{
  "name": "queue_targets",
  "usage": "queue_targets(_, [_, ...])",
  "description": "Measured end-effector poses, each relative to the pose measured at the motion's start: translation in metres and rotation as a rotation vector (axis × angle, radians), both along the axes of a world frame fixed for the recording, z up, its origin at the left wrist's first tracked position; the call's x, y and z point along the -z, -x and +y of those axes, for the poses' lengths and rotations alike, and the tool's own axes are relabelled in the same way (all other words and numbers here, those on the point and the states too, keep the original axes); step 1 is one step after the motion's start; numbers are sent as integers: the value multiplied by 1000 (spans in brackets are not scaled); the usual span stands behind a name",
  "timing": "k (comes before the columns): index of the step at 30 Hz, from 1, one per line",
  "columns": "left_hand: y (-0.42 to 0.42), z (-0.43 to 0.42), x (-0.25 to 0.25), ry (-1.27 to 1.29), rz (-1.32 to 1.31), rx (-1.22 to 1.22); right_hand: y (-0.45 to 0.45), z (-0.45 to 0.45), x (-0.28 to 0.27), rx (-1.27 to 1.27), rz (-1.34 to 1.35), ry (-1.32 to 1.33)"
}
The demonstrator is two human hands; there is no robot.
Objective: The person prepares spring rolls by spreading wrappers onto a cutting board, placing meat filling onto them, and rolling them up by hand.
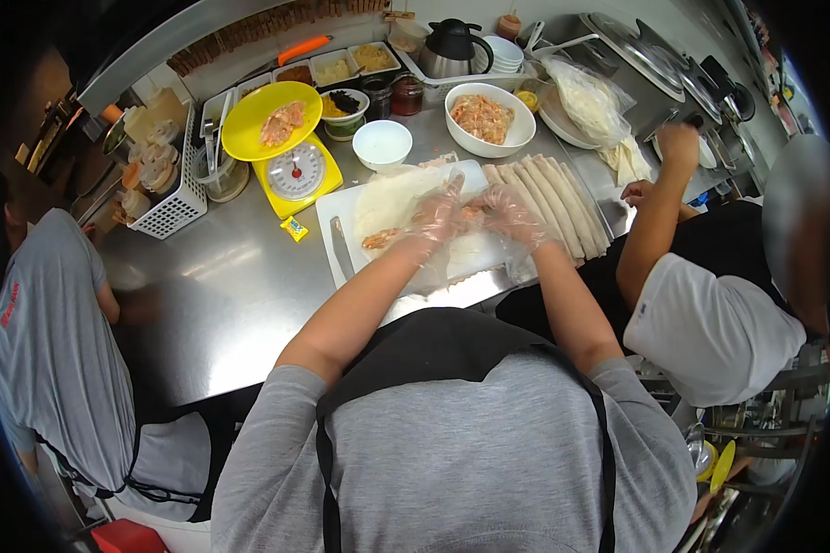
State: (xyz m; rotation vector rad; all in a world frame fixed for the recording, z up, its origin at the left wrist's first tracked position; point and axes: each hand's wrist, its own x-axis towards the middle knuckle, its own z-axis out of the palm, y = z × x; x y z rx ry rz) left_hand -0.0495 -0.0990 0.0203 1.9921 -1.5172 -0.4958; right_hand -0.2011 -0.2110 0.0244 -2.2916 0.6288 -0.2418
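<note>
Both my hands wear clear plastic gloves and meet over a white cutting board (330, 217). A thin pale wrapper sheet (378, 205) lies on the board, with a strip of pinkish-orange meat filling (378, 240) along it. My left hand (436, 218) is closed over the middle of this strip. Just to its right, my right hand (518, 217) has its bent fingers on the filling's other end. The fingertips partly hide the filling. A knife (342, 247) rests on the board's left side. Long pale rolls (549, 203) lie side by side right of my right hand.
A yellow scale (295, 175) bears a yellow plate (240, 124) of filling. Behind the board stand a white bowl (383, 144) and a larger bowl of filling (492, 120). A white basket (171, 207) holds bottles at left. Co-workers stand on both sides, one arm (650, 221) near the rolls.
</note>
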Motion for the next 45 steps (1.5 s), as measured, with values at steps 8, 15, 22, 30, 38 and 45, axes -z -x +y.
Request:
queue_targets(8, [-13, 20, -1, -85, -28, 53, 0, -2, -1, -97, -49, 68])
queue_targets(15, [-32, 55, 12, -24, 38, 11, -12, 17, -17, -162, -71, 362])
queue_targets(22, [-30, 62, -4, 173, 311, -7, -27, -3, 6, -234, -192, -87])
queue_targets(30, [-25, 47, -20, -113, 185, -73, -22, 7, -4, -185, -349, 203])
queue_targets(38, [-26, 36, 34, 132, 338, 34, -11, -19, 32, -243, -277, -11])
queue_targets(45, [-45, 81, 25, 110, 54, -36, -11, -7, 12, -221, -223, 96])
